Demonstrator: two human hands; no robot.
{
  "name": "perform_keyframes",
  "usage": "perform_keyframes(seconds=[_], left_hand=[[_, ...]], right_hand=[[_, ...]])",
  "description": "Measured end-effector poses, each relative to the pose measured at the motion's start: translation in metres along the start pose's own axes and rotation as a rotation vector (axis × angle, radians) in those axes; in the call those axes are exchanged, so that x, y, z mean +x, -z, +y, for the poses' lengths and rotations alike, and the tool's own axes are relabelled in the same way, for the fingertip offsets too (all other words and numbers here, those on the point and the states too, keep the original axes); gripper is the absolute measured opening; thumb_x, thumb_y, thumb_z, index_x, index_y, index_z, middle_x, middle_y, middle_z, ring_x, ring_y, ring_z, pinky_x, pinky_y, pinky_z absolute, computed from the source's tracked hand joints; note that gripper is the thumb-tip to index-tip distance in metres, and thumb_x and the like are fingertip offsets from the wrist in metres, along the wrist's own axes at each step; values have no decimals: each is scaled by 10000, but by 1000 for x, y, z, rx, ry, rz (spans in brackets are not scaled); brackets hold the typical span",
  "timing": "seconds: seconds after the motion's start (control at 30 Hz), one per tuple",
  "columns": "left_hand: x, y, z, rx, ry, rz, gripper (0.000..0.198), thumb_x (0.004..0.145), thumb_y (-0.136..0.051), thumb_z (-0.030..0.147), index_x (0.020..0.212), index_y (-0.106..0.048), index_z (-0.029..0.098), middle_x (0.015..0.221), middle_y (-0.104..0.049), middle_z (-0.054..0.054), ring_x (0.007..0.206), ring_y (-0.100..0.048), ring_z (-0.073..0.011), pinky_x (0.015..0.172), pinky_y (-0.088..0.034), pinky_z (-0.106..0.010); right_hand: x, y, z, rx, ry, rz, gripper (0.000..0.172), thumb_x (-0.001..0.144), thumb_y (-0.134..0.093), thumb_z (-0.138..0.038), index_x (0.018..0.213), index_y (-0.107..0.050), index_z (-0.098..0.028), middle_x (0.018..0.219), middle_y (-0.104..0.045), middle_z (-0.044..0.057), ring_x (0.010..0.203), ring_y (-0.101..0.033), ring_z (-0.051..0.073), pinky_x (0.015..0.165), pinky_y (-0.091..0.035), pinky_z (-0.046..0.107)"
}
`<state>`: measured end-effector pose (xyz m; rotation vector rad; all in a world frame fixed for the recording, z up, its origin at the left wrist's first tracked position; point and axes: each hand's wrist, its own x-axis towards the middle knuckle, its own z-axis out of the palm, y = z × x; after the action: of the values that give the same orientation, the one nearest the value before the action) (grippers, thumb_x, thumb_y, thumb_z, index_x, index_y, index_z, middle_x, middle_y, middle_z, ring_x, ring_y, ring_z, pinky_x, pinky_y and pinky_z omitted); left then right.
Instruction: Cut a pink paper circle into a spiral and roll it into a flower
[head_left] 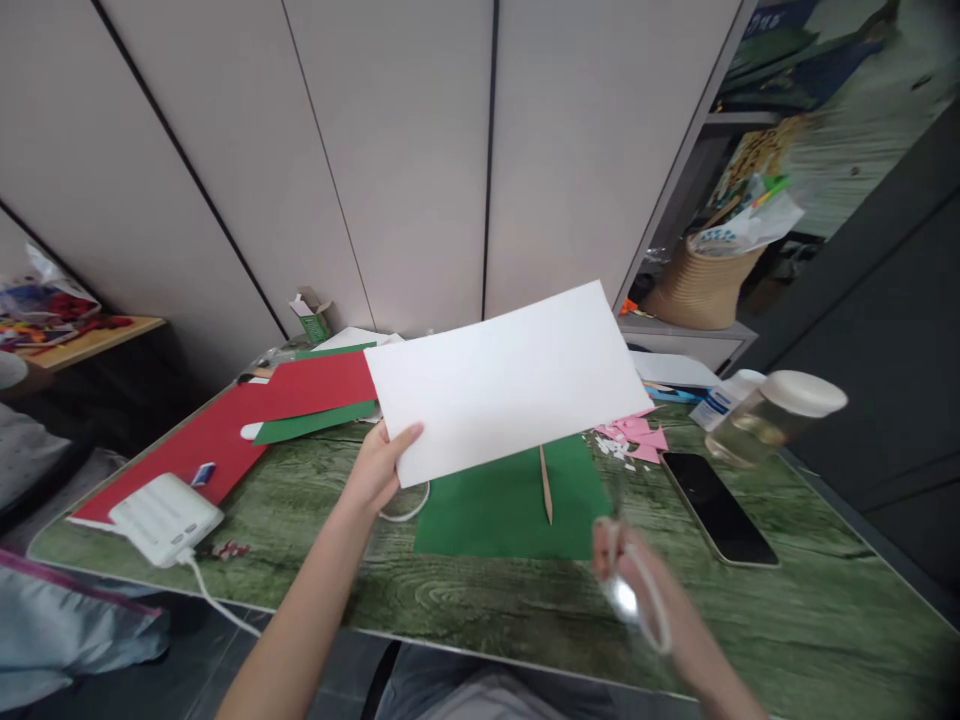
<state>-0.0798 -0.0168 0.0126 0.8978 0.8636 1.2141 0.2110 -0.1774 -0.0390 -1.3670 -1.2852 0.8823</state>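
Observation:
My left hand (380, 462) grips a blank white sheet of paper (502, 380) by its lower left corner, thumb on top, and holds it tilted above the table. Blurred by motion, my right hand (611, 550) is closed on a pair of scissors (654, 605) with pale loop handles, apart from the white sheet. Below the sheet lies a green sheet of paper (487, 515), partly covered from view. A wooden pencil (546, 490) rests on the green sheet, its upper end hidden behind the white sheet.
Pink paper scraps (637, 435) and small white bits lie right of the green sheet. Near them are a phone (718, 508) and a lidded jar (776, 415). Left are red paper (180, 450) and a white power bank (165, 520) with a cable. Cabinets stand behind the table.

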Motion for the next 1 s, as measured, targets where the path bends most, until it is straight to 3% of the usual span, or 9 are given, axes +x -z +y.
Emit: perform_keyframes(seconds=[0.07, 0.17, 0.5, 1.0], left_hand=[[1, -5, 3, -8, -19, 9, 517, 649, -740, 272, 1118, -573, 133, 1080, -672, -120, 931, -653, -236, 822, -536, -324], [-4, -7, 4, -9, -24, 16, 534, 645, -743, 279, 1130, -573, 135, 1092, -666, -124, 943, -649, -245, 823, -539, -329], [-22, 1, 0, 2, 20, -7, 497, 684, -718, 248, 1146, -567, 143, 1102, -662, -122, 926, -657, -217, 749, -555, -260], [-25, 3, -2, 15, 54, -9, 618, 667, -730, 274, 1234, -505, 176, 1138, -644, -121, 956, -647, -250, 808, -548, -340]], right_hand=[[-6, -26, -4, 32, -94, -247, 354, 852, -449, -537, 793, -517, -195, 703, -495, 12, 626, -463, 157, 587, -384, 278], [-1, -46, -7, 45, -148, -355, 371, 891, -375, -534, 795, -476, -190, 694, -443, -7, 634, -424, 146, 619, -365, 274], [10, -50, -6, 105, -146, -385, 344, 912, -343, -509, 829, -457, -195, 709, -425, -10, 642, -401, 148, 645, -365, 280], [7, -49, -17, 41, -153, -402, 345, 916, -329, -509, 823, -447, -198, 742, -416, -8, 640, -395, 142, 629, -351, 271]])
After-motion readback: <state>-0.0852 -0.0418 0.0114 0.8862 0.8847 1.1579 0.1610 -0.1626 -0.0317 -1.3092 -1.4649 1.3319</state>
